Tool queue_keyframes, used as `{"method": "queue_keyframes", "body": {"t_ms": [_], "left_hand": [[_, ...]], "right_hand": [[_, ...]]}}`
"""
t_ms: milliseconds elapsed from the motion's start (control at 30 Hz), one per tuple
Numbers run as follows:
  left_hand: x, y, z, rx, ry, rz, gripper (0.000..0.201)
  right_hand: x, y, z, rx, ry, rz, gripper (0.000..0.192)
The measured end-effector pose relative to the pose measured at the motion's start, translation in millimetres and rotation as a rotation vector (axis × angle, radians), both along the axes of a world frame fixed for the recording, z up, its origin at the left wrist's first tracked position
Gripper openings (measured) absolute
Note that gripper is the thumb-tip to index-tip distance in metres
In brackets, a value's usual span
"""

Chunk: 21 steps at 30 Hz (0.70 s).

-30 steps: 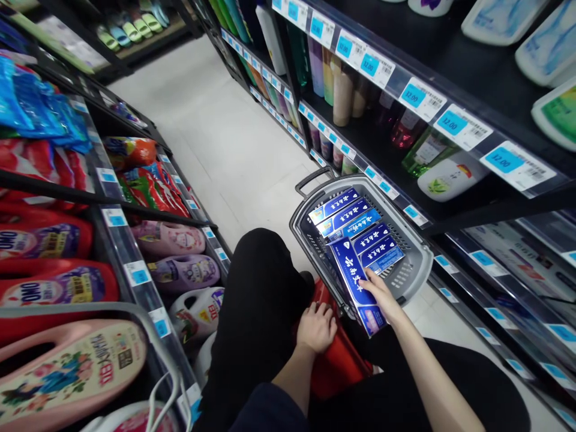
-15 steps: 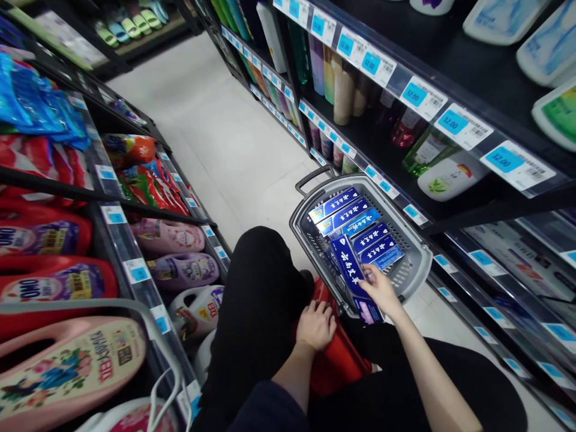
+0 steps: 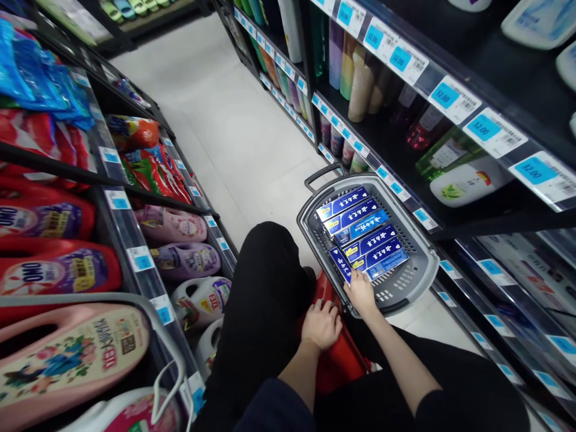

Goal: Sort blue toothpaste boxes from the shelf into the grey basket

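Note:
A grey shopping basket (image 3: 425,273) stands on the floor in front of me, with several blue toothpaste boxes (image 3: 348,203) lying side by side in it. At its near left side, my right hand (image 3: 361,294) has its fingers closed about the lower end of another blue toothpaste box (image 3: 339,264), which lies crosswise to the others. My fingers and palm hide part of this box. My left hand (image 3: 321,324) rests with fingers slightly apart on a red object (image 3: 339,360) between my legs, whose kind I cannot make out.
To the left, shelves hold laundry detergent bottles (image 3: 58,273) and bagged goods (image 3: 40,72). On the right, a shelf of shampoo-like bottles (image 3: 468,180) with price tags (image 3: 490,129) runs close beside the basket. Pale floor (image 3: 225,132) stretches ahead. Slippers (image 3: 139,7) line a far rack.
My right hand has moved left and lowered the toothpaste box from above the others into the basket's near left side. The left hand stays on the red object. The view has shifted slightly.

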<state>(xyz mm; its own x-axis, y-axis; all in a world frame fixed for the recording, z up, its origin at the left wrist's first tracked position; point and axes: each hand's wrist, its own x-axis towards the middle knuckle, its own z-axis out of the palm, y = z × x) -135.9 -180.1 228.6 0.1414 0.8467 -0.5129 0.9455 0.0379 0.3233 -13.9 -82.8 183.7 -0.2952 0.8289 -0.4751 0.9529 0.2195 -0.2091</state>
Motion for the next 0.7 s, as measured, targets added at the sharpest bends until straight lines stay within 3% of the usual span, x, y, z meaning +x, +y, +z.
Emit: {"method": "queue_keyframes", "body": {"t_ms": [200, 300, 400, 500, 700], "left_hand": [[0.5, 0.2, -0.2, -0.006, -0.026, 0.022, 0.031], [0.9, 0.2, 0.0, -0.008, -0.033, 0.032, 0.031], [1.2, 0.0, 0.0, -0.011, -0.04, 0.042, 0.032], [1.3, -0.6, -0.7, -0.009, -0.046, 0.046, 0.031], [1.4, -0.7, -0.4, -0.009, -0.034, 0.046, 0.032]], "right_hand": [[-0.6, 16.5, -9.6, -0.205, 0.018, -0.023, 0.049], [6.5, 19.1, -13.8, -0.314, -0.038, -0.05, 0.043], [14.9, 16.8, -16.6, -0.375, -0.12, -0.09, 0.051], [18.3, 12.3, -16.6, -0.395, -0.159, -0.101, 0.059], [8.5, 0.6, -15.5, -0.313, -0.137, -0.101, 0.048]]}}
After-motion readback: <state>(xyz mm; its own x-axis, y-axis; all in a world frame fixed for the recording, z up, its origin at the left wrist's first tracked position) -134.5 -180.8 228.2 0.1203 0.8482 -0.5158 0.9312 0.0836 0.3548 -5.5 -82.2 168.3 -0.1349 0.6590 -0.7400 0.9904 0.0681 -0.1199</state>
